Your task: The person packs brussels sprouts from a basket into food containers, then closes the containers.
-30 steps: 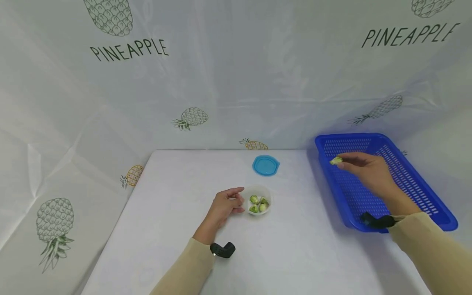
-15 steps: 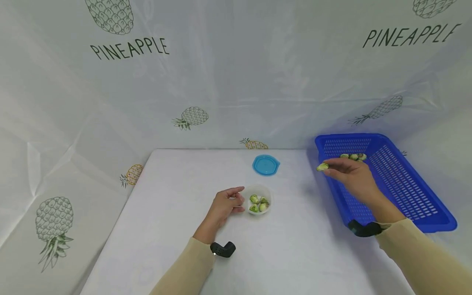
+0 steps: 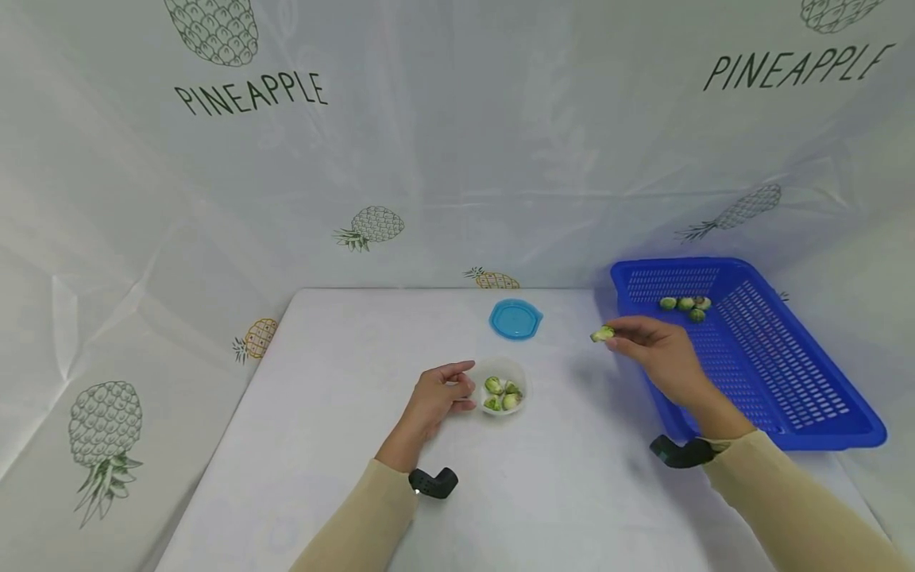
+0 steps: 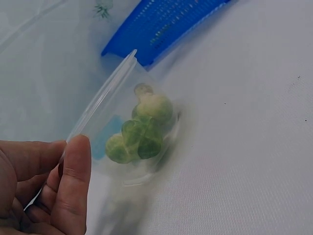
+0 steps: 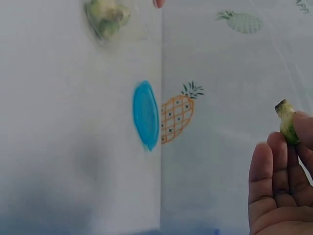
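My right hand (image 3: 665,361) pinches a Brussels sprout (image 3: 602,334) between thumb and fingertips, above the table just left of the blue basket's near side. In the right wrist view the cut stem end of this Brussels sprout (image 5: 288,122) sticks out past the fingers. At the middle of the table, my left hand (image 3: 432,401) holds the rim of a clear plastic cup (image 3: 500,366) between thumb and fingers. Several Brussels sprouts (image 3: 493,386) lie in that cup; through its wall in the left wrist view they show as a green cluster (image 4: 142,137).
A blue mesh basket (image 3: 801,361) stands at the right, with several Brussels sprouts (image 3: 685,303) near its back left corner. Behind the cup lies a blue lid (image 3: 515,319) on the white table (image 3: 343,349). A pineapple-print sheet (image 3: 443,143) hangs behind.
My right hand has moved left with the Brussels sprout, out from over the basket to above the table, uncovering the sprouts in the basket. The left hand and cup stay put.
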Demonstrator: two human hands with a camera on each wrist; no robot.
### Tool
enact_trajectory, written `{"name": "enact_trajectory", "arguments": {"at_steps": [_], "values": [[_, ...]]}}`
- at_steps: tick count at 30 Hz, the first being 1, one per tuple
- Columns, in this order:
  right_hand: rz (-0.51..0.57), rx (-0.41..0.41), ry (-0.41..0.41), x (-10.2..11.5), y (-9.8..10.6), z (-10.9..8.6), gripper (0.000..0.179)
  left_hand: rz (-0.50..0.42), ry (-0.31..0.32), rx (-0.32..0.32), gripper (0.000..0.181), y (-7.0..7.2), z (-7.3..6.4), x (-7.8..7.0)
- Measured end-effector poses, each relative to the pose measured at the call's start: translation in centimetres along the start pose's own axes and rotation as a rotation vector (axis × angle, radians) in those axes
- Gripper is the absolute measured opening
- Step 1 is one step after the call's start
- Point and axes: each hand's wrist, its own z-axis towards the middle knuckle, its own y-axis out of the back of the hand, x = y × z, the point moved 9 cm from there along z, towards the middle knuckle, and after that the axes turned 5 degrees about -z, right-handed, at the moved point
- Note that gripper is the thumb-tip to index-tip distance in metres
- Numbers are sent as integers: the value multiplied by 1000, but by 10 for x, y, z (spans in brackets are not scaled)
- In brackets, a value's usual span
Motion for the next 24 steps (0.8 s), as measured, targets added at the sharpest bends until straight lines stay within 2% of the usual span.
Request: {"name": "enact_trajectory", "arguments": {"at_steps": [5, 10, 24], "values": [[45, -5, -4, -2, -12, -1, 32, 1, 2, -1, 46, 0, 1, 0], [42, 3, 8, -1, -24, -3, 32, -1, 0, -2, 45, 0, 0, 0], [185, -1, 55, 9, -55, -6, 29, 5, 11, -7, 45, 1, 1, 2]]}}
